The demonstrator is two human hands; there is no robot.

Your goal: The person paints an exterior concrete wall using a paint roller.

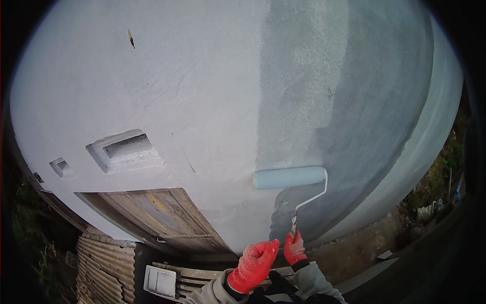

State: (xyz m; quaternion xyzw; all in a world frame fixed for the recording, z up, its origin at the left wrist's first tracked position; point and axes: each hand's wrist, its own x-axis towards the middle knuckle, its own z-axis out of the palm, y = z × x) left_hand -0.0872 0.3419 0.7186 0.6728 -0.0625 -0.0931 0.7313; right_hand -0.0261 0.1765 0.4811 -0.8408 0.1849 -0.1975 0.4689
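A paint roller [289, 178] with a pale blue sleeve lies against the wall, its bent wire frame running down to a short handle [293, 228]. My right hand [294, 249], in a red glove, is wrapped round that handle. To its left and nearer to me, my left hand [254, 266] is closed in a red glove speckled with white. Whether anything is inside that fist is hidden. The wall [217, 101] is whitish on the left and grey on the right, with a cracked, lighter grey strip [324, 55] between them.
A weathered wooden door [162, 213] and a small recessed opening [126, 152] are in the wall at left. Below stand a white paint tray [160, 281] on wooden slats [195, 276] and rusty corrugated sheeting [104, 266]. A ledge [359, 243] runs along the wall's foot at right.
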